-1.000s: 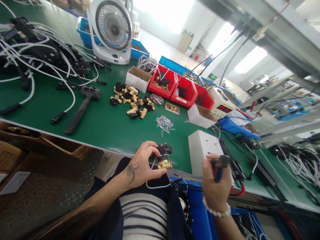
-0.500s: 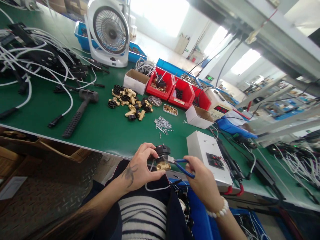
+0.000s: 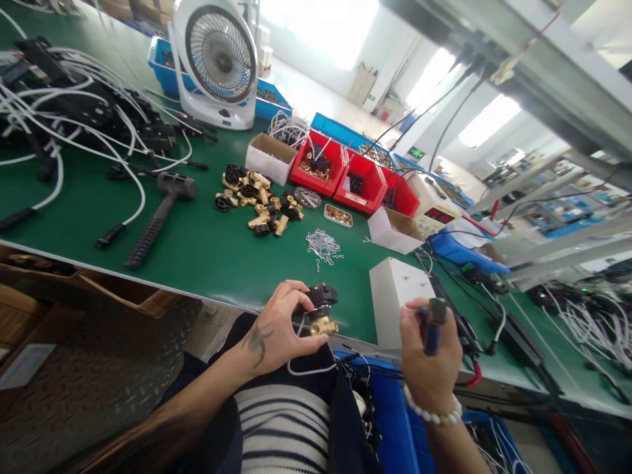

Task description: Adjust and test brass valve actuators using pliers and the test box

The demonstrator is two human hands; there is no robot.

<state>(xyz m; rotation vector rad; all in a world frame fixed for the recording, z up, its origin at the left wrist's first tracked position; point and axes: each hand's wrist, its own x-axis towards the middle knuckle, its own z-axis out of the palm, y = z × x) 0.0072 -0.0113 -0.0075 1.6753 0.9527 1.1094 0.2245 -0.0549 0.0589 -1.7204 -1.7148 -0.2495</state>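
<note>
My left hand (image 3: 286,319) grips a brass valve with a black housing (image 3: 323,313) between thumb and fingers, at the bench's front edge. A thin white cable hangs below it. To its right, my right hand (image 3: 429,349) is closed around the blue-handled pliers (image 3: 433,326), held in front of the grey-white box (image 3: 395,289). The pliers are blurred and seen nearly end-on, so their jaws are hard to make out. Beyond the hands lie a pile of small wire clips (image 3: 323,246) and several brass fittings with black caps (image 3: 261,201).
A hammer (image 3: 160,220) and a tangle of white cables (image 3: 74,118) lie on the left. Behind are a fan (image 3: 217,66), red bins (image 3: 318,161), a small tray of brass parts (image 3: 338,215) and an open white carton (image 3: 395,230). Blue crates (image 3: 395,415) stand below the bench edge.
My right hand has drawn the pliers away from the valve to the right and turned them. My left hand still holds the valve in about the same place.
</note>
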